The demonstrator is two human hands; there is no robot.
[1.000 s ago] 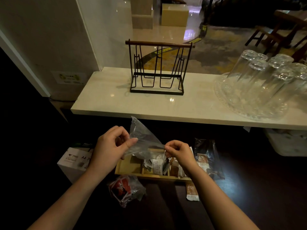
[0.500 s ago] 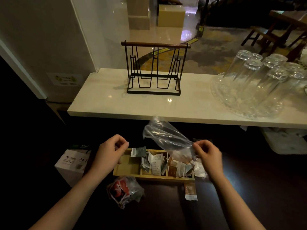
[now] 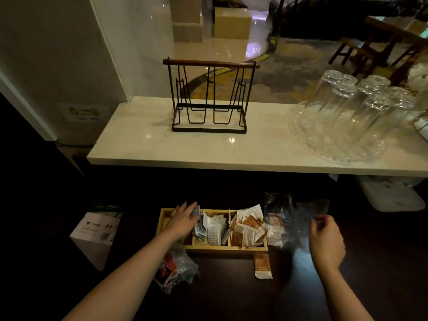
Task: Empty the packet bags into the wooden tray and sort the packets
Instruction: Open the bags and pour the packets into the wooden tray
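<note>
Both hands are low over the dark table: my left hand (image 3: 184, 218) lies in the left end of the wooden tray (image 3: 222, 249) with a small grey packet (image 3: 195, 212) pinched at the fingertips, and my right hand (image 3: 327, 239) sits to the right of the tray, fingers curled on the edge of a clear empty bag (image 3: 298, 218); how firmly they grip it I cannot tell through the blur.

Going by what lies there, I judge the job roughly half done. The tray's middle section holds a heap of white packets (image 3: 213, 228) and the right section a heap of brown packets (image 3: 249, 228), both still jumbled, while the left section is nearly bare. One full bag of red packets (image 3: 172, 272) waits unopened at the tray's front left corner. A stray brown packet (image 3: 262, 266) lies on the table just in front of the tray.

Against half a second ago, the clear bag has come down from above the tray to the table on the right, and my left hand has moved from beside the tray into it, onto the grey packet.
</note>
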